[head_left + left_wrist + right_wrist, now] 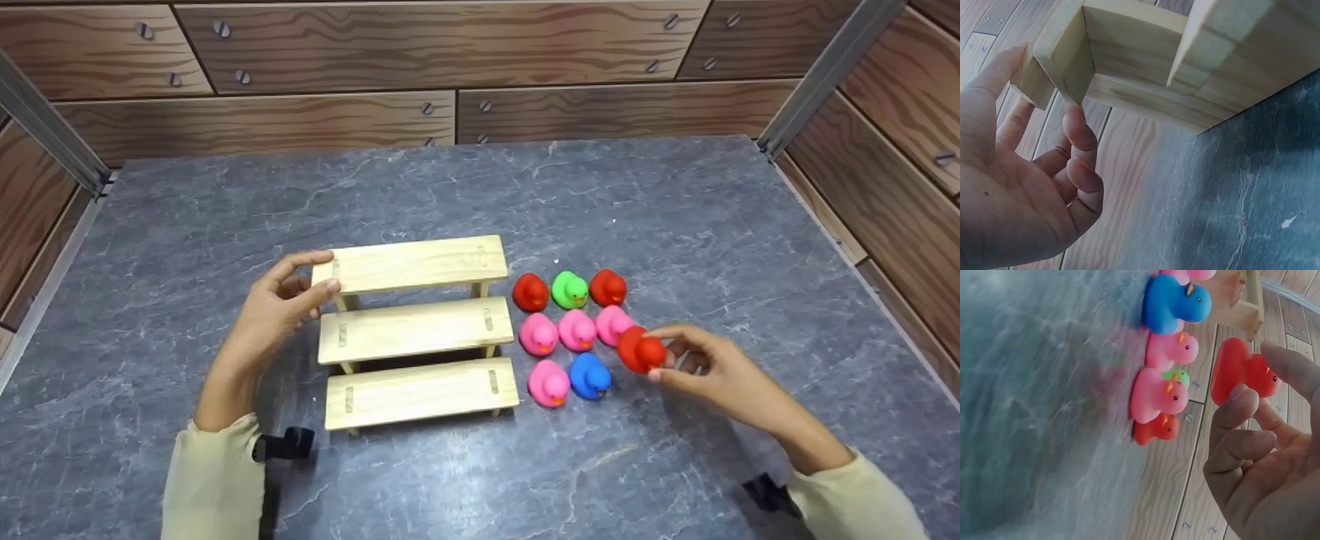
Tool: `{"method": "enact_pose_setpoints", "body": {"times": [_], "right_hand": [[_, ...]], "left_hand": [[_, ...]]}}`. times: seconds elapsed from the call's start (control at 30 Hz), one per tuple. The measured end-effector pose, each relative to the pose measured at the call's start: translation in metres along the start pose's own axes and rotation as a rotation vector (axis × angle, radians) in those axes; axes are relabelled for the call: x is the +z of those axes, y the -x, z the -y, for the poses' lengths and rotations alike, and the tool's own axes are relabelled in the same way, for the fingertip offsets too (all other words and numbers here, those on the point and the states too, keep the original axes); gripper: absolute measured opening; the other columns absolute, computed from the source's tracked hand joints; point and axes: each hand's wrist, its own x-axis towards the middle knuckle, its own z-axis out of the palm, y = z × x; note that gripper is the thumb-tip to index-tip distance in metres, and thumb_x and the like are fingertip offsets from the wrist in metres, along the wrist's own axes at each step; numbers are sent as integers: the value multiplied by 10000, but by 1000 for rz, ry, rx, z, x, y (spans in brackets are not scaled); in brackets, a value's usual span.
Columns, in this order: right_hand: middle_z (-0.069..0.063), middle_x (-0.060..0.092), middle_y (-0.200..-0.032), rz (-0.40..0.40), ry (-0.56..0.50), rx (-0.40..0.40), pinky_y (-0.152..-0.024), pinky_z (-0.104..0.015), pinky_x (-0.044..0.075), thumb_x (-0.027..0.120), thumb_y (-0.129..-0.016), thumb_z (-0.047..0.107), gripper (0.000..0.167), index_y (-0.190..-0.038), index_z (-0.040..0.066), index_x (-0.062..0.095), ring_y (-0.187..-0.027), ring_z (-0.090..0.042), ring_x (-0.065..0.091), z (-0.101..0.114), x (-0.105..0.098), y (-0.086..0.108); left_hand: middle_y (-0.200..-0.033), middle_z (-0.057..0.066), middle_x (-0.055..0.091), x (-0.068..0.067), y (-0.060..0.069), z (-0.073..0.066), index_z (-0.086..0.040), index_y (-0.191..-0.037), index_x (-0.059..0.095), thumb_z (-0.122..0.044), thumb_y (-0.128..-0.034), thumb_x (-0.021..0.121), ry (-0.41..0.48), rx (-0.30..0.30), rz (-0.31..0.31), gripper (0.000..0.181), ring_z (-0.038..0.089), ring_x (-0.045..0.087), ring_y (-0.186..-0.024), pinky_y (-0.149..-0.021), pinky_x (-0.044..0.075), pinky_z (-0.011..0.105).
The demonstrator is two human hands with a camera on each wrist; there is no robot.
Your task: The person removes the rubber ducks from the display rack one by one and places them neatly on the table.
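A red rubber duck [640, 350] is pinched between the thumb and fingers of my right hand [701, 364], and the right wrist view shows the duck [1241, 371] raised off the tabletop. My left hand [281, 300] grips the left end of the top step of a three-step wooden stand [420, 326], thumb and fingers on the board's edges. Between the stand and my right hand sit several ducks: two red ones [531, 292] and a green one [570, 289] at the back, pink ones [577, 330] in the middle, a pink and a blue one [590, 376] in front.
Everything stands on a grey marbled tabletop [450, 480]. Wood-patterned panels [442, 45] wall it in at the back and on both sides, with metal posts [832, 75] at the rear corners. All three steps of the stand are bare.
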Motion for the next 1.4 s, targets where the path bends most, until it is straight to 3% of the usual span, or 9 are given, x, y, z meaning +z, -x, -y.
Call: {"method": "enact_pose_setpoints", "body": {"times": [0.2,0.8,1.4], "right_hand": [[-14,596,-818,14,2,3,-564,-203,461,744,-826,73,390,-1187,11,612,-633,-39,533,-10,3,1],[-76,558,-843,166,5,144,-546,-200,437,735,-854,171,427,-1208,-1,571,-618,-44,506,-17,9,-3],[-59,544,-832,174,9,182,-537,-198,430,737,-844,150,437,-1209,-12,562,-625,-44,492,-21,13,-5]], "left_hand": [[-822,-36,551,0,0,-1,-182,-1355,516,-317,-907,680,-2,2,0,495,121,522,-693,-598,414,247],[-809,-44,552,1,0,-1,-192,-1327,537,-294,-902,690,16,-4,-14,463,101,519,-679,-582,410,226],[-807,-36,549,1,2,-1,-170,-1347,527,-286,-906,685,10,-3,-8,482,117,526,-682,-577,409,233]]}}
